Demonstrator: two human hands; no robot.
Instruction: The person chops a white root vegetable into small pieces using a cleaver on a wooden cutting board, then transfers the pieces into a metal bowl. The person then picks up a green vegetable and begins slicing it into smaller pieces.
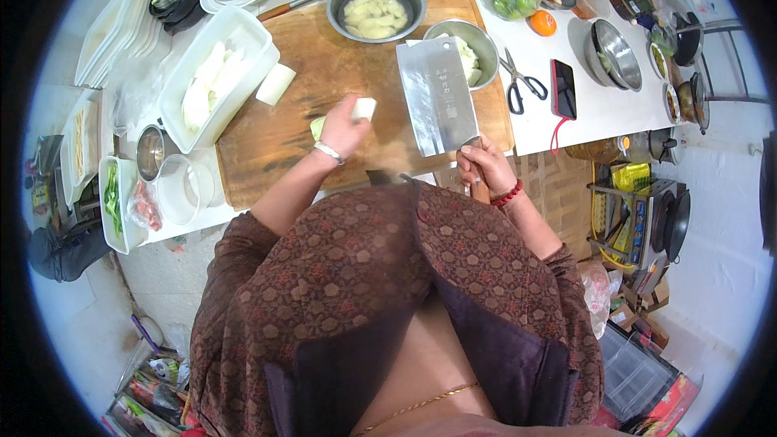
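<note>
My left hand [343, 130] grips a piece of white radish [364, 109] over the wooden cutting board [273, 145]. A pale green part shows on the hand's other side. My right hand [488, 167] holds a cleaver by its wooden handle, with the broad blade [440, 109] tilted up and apart from the radish. That blade partly hides a steel bowl [487, 51] of pale cut pieces. Another radish chunk [276, 84] lies beside a white plastic tub [234, 94] holding long pale pieces. At the board's far edge, a metal basin [419, 3] contains pale slices in liquid.
Scissors [519, 82], a phone [564, 88] with a red strap and an orange fruit [542, 23] are right of the board. Farther right sit stacked steel bowls [622, 57]. A clear round container [182, 188] and a tub of chopped greens [121, 227] stand at left.
</note>
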